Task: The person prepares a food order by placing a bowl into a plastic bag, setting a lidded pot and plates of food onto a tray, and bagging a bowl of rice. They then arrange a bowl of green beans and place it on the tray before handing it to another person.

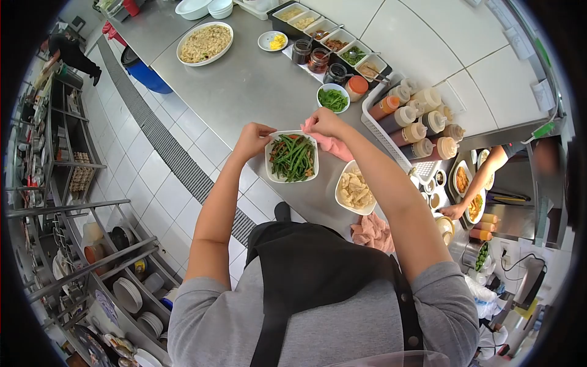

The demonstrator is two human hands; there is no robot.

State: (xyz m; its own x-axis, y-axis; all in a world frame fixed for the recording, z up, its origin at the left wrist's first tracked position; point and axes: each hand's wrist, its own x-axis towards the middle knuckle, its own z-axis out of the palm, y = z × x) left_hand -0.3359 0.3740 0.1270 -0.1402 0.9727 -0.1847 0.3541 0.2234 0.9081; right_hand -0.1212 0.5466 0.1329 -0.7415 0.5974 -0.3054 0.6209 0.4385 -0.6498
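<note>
A white square bowl of green beans (293,157) sits at the counter's near edge, in front of my body. My left hand (252,140) is closed at its upper left corner, fingers pinching the rim. My right hand (325,122) pinches a pink cloth (333,145) at the bowl's upper right corner; the rest of the cloth trails onto the counter. Under my right forearm stands a white bowl of pale sliced food (355,188). A small bowl of chopped greens (333,98) is just beyond my right hand.
Sauce bottles (422,122) fill a white basket at right, beside jars and a topping rack (336,43). A rice-like dish (205,44) and a small yellow-filled plate (273,41) lie farther back. Another pink cloth (373,232) is near my body. A co-worker's hand (454,211) reaches toward plates at right.
</note>
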